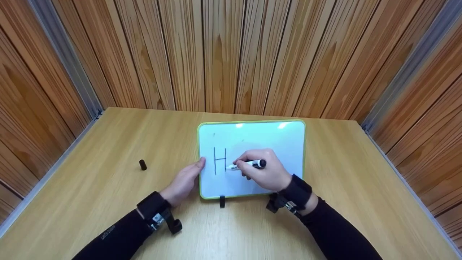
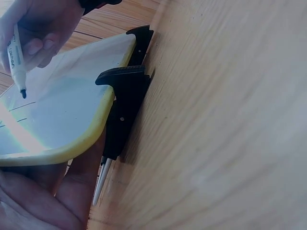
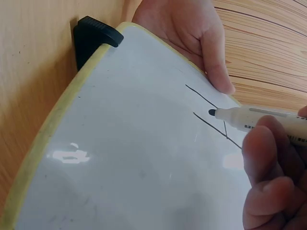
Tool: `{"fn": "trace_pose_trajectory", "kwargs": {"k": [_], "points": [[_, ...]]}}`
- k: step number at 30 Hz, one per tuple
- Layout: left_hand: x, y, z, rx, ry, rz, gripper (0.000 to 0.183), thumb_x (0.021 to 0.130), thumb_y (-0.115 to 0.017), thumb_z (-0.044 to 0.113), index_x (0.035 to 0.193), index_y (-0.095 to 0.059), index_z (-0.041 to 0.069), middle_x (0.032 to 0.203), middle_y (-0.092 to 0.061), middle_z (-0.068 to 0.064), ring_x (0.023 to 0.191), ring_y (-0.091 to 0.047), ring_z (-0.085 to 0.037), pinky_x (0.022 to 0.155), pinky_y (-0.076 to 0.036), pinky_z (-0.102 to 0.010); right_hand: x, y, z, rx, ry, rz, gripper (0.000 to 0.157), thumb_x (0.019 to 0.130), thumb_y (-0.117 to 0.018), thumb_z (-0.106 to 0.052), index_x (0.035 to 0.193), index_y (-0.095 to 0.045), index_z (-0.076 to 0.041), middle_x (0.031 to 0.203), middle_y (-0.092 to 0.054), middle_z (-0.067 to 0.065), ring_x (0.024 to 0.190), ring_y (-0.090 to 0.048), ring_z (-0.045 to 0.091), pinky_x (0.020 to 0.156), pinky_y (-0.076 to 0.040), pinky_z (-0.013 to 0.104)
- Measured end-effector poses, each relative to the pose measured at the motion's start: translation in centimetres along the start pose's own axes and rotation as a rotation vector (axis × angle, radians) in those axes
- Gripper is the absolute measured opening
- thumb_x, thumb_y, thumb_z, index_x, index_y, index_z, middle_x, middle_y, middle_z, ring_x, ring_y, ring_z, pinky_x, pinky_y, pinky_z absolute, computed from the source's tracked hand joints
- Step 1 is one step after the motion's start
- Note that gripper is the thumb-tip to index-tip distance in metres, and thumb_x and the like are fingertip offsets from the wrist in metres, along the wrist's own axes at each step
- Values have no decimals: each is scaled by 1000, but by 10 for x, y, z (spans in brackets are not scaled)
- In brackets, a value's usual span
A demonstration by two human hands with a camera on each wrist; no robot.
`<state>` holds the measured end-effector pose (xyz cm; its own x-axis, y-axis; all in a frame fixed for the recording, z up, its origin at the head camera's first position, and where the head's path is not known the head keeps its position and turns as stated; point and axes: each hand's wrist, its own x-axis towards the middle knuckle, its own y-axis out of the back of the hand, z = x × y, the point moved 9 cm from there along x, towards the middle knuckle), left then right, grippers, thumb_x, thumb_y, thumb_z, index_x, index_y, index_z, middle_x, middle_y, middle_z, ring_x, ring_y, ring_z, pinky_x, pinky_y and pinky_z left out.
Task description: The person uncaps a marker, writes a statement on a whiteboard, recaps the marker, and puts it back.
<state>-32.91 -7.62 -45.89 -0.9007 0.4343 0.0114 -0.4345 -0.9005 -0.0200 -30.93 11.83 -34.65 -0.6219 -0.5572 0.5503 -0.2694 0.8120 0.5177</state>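
A whiteboard (image 1: pixel 260 135) with a yellow-green rim leans on a black stand (image 2: pixel 125 103), whose clips hook its lower edge. My left hand (image 1: pixel 184 181) grips the board's left edge, thumb at the front and fingers behind. A marker (image 1: pixel 247 165), white with a black end, is pinched in my right hand (image 1: pixel 269 171). Its uncapped dark tip (image 3: pixel 212 112) is close to the board, near the lower end of the right stroke of a black letter H (image 1: pixel 220 159). Whether the tip touches the surface I cannot tell.
A small dark marker cap (image 1: pixel 143 165) lies on the wooden table (image 1: pixel 108 180), left of my left hand. Wood-plank walls (image 1: pixel 220 54) enclose the table at the back and both sides. Glare (image 3: pixel 69 155) shows on the board.
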Motion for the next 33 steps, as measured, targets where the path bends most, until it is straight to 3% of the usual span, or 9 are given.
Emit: {"fn": "trace_pose_trajectory", "kwargs": {"k": [6, 23, 33], "points": [[1, -1, -2, 4, 1, -4, 69, 122, -32, 54, 162, -52, 2, 149, -69, -16, 143, -60, -31, 129, -32, -52, -6, 7, -1, -6, 58, 49, 17, 105, -68, 5, 103, -84, 0, 76, -75, 12, 63, -69, 20, 61, -57, 25], [1, 0, -1, 12, -9, 1, 69, 121, -33, 55, 165, -50, 5, 154, -66, -14, 144, -60, -30, 130, -31, -54, -11, 11, 3, -13, 42, 69, 15, 107, -67, 3, 107, -83, 0, 80, -77, 14, 63, -71, 30, 61, -61, 27], [2, -2, 1, -25, -19, 7, 67, 123, -32, 49, 161, -52, -3, 151, -68, -17, 143, -61, -29, 121, -42, -40, -11, 11, 6, -7, 9, 67, 15, 108, -68, 1, 108, -83, 1, 84, -78, 14, 64, -72, 31, 62, -62, 29]]}}
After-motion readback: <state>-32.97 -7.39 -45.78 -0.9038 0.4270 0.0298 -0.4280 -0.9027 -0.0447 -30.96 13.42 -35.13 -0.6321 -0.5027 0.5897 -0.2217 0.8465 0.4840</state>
